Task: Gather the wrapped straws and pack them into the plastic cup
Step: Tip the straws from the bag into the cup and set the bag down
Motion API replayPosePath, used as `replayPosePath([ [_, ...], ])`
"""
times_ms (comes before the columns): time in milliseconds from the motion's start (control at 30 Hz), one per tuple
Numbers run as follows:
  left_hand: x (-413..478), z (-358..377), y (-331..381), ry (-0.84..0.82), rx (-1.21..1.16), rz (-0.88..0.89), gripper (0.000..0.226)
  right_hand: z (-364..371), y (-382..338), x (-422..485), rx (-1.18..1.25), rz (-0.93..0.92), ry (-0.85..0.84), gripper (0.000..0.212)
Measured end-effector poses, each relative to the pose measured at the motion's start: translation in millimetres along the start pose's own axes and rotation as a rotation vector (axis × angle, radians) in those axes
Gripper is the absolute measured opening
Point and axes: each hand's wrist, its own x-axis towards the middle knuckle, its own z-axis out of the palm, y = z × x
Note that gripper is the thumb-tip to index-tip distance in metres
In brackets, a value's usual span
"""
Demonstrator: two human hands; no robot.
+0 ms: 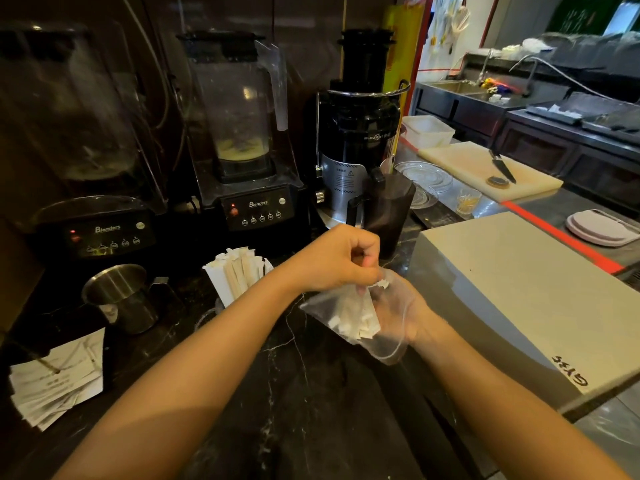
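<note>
Fingers (367, 263) of the left hand (332, 258) are curled nearly shut, pinching the torn top edge of a clear plastic bag (349, 317), probably to pull its mouth open or draw something out. Beneath them the right hand (401, 313) cradles the bag from below, its fingers loosely bent around the film, so the bag lies slanted with its mouth up toward the pinch. Inside, just under the left fingertips, sit short white wrapped straws (353, 320), bunched at the lower end; holding the bag this way should keep them from spilling onto the dark marble counter (294, 393).

Farther off, to the left of the fingers, more wrapped straws (239, 271) stand upright and fanned in the plastic cup (216, 315), whose clear wall is mostly hidden behind the left forearm. Left of that stands a steel jug (121, 296). Beyond the knuckles stand the blenders (252, 140).
</note>
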Motion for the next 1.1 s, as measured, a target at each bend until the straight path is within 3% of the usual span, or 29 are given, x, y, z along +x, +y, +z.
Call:
replayPosePath([
  [133,-17.0,-2.3,1.7,0.083,-0.179,0.006,0.028,6.7,-2.8,-0.6,-0.114,-0.085,-0.039,0.032],
  [200,-26.6,-5.6,-4.3,0.374,-0.252,-0.067,0.026,9.6,-6.1,-3.5,-0.146,-0.125,-0.052,0.033],
  [267,-38.3,-6.8,-14.3,0.781,-0.377,-0.214,0.018,16.6,-11.8,-7.1,-0.183,-0.184,-0.033,0.031],
  [333,-52.4,-2.9,-24.5,1.000,-0.559,-0.396,0.010,26.4,-18.5,-8.2,-0.199,-0.220,-0.032,0.035],
  [400,-63.1,3.1,-32.1,0.948,-0.797,-0.511,0.024,39.6,-23.7,-7.0,-0.215,-0.232,-0.041,0.039],
  [533,-68.4,6.0,-31.7,0.509,-1.120,-0.535,0.070,70.4,-23.8,1.4,-0.283,-0.209,-0.137,0.034],
  [633,-67.2,-11.2,-29.7,0.470,-1.194,-0.470,0.054,91.3,-18.0,11.6,-0.357,-0.158,-0.167,0.036],
  [733,-69.7,-30.4,-32.4,0.503,-1.093,-0.471,0.028,109.4,-13.7,23.4,-0.422,-0.143,-0.186,0.037],
  [967,-77.9,-79.2,-44.5,0.575,-0.992,-0.552,0.021,152.8,-14.8,58.7,-0.663,-0.159,-0.046,0.026],
  [1100,-75.2,-103.5,-47.3,0.635,-0.909,-0.507,0.015,171.5,-16.2,79.2,-0.730,-0.162,-0.034,0.027],
])
